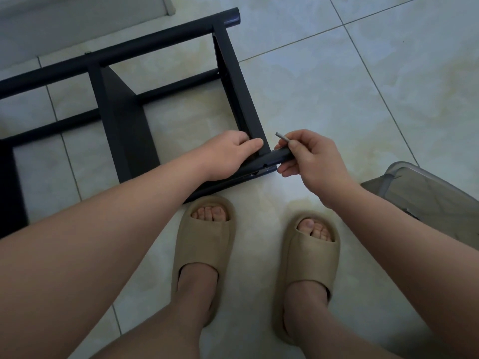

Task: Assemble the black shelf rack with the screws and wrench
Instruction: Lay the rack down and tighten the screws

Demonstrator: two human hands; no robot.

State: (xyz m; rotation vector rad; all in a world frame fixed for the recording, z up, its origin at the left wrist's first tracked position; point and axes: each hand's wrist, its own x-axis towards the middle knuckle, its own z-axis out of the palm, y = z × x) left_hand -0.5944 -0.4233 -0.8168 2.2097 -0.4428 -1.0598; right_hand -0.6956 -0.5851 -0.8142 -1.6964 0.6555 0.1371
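Fingers [250, 145] of our left hand [230, 154] curl over the near corner of the black shelf rack [124, 117], thumb on one side and fingertips on the edge of the end panel where it meets the near tube [281, 154], so this hand grips the rack. Our right hand [313, 161] is at the rack's same corner, just off the open end of that tube. Its thumb and forefinger pinch the wrench [283, 138], a thin grey rod whose free end points up and away over the tube end. The lower fingers of this hand curl beneath the tube end. Whether the wrench tip we cannot see is seated in anything, we cannot tell.

We see the rack lying on its side on the tiled floor [337, 86], its long tubes running away from the corner we hold and two dark panels crossing between them. A small hole shows in the near tube, close to our left wrist.

Below the rack's held corner stand our feet in beige slippers [204, 244], the left one nearly touching the near tube. Well to the right of the rack sits a translucent plastic bin [425, 193]. Beyond the rack's far tube lies a pale board [77, 19].
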